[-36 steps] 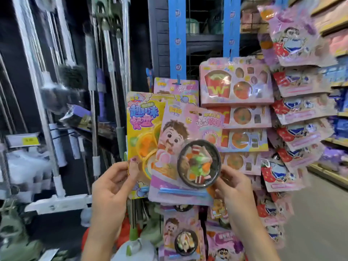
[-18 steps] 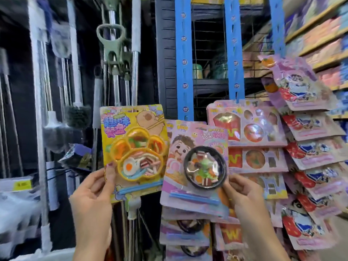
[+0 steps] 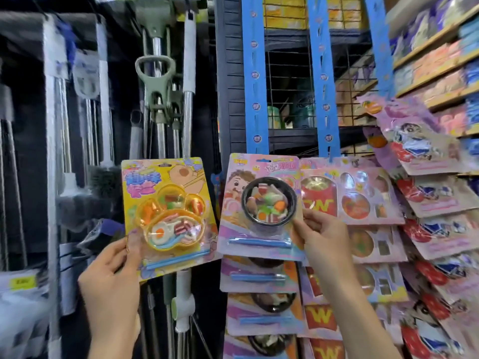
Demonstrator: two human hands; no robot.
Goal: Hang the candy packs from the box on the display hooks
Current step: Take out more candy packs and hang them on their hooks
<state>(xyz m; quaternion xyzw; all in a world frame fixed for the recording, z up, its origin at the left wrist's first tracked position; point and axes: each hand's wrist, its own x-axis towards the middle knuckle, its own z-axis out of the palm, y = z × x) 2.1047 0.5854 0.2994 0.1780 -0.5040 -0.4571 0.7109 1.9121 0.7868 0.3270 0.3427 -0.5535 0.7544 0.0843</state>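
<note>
Candy packs: the yellow pack point(image 3: 166, 213), pinched at its lower left edge by the left hand point(image 3: 114, 275), is held left of the blue hanging strip point(image 3: 255, 73). The right hand point(image 3: 321, 234) pinches the pink pack point(image 3: 259, 206) just below that strip.

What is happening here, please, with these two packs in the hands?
A person is stocking a shop display. The left hand holds a yellow candy pack by its lower left corner, away from the display. The right hand pinches a pink candy pack with a black bowl, held up at the top of a column of similar packs under the blue hanging strip. Whether it is hooked cannot be told.
</note>
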